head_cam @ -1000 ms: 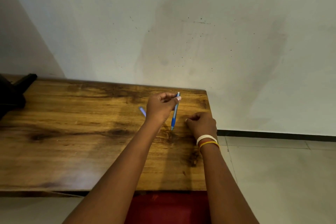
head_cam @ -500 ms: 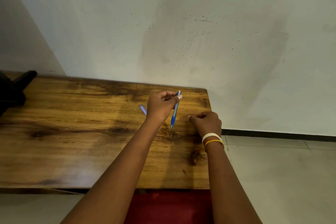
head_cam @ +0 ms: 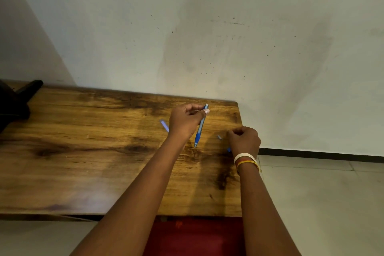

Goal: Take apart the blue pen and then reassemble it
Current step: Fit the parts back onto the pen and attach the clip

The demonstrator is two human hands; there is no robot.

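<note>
Pen (head_cam: 200, 129) upright on table (head_cam: 83, 151), between hands.

— Item one, walls?

— A pale wall (head_cam: 228, 37) is standing behind everything, carrying dark specks, a short scuff and broad grey smudges. A slanting shadow is falling across its left side.

— Furniture?

— A wooden desk (head_cam: 83, 151) is running along the wall, its grain showing dark knots and streaks, a soft sheen lying near its front edge. A black object (head_cam: 14, 102), partly cut off, is sitting at its far left.

— Floor?

— Light tiles (head_cam: 322, 203) are lying to the right, meeting a dark skirting strip (head_cam: 322, 155). Something red (head_cam: 197, 237) is showing below the desk.
</note>
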